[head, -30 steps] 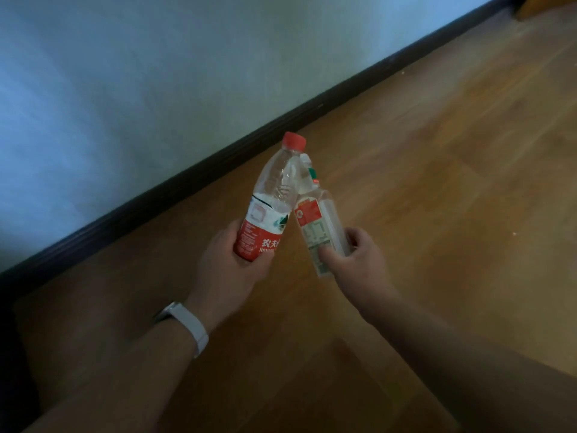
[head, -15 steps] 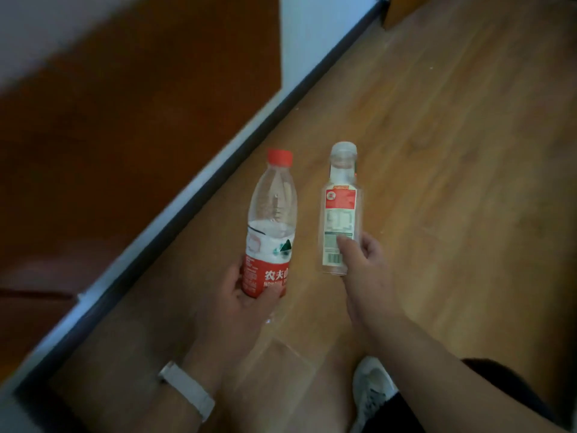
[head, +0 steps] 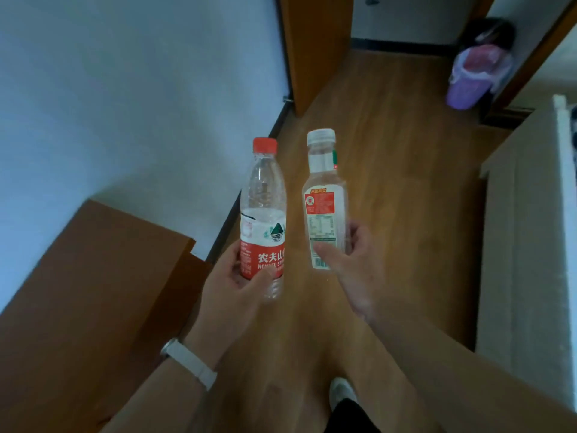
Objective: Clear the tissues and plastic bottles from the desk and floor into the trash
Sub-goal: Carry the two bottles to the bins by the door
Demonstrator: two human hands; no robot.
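Note:
My left hand (head: 232,285) grips the lower part of a clear plastic water bottle (head: 263,195) with a red cap and a red and white label, held upright. Just to its right, my right hand (head: 352,264) holds a second clear bottle (head: 324,195) with a white cap and a red label, also upright. The two bottles stand side by side a little apart, above the wooden floor. Far ahead at the upper right stands a purple trash bin (head: 468,89) lined with a pale plastic bag, next to a doorway.
A brown wooden desk top (head: 84,292) fills the lower left against the white wall. A wooden door panel (head: 312,48) stands ahead on the left. A white bed or cabinet side (head: 527,245) runs along the right. Wooden floor (head: 406,170) stretches between them toward the bin. My shoe (head: 342,392) shows below.
My view has lifted and turned from the floor by the wall toward the corridor, bringing the bin into sight. Both bottles have been raised from tilted and crossing to upright and apart.

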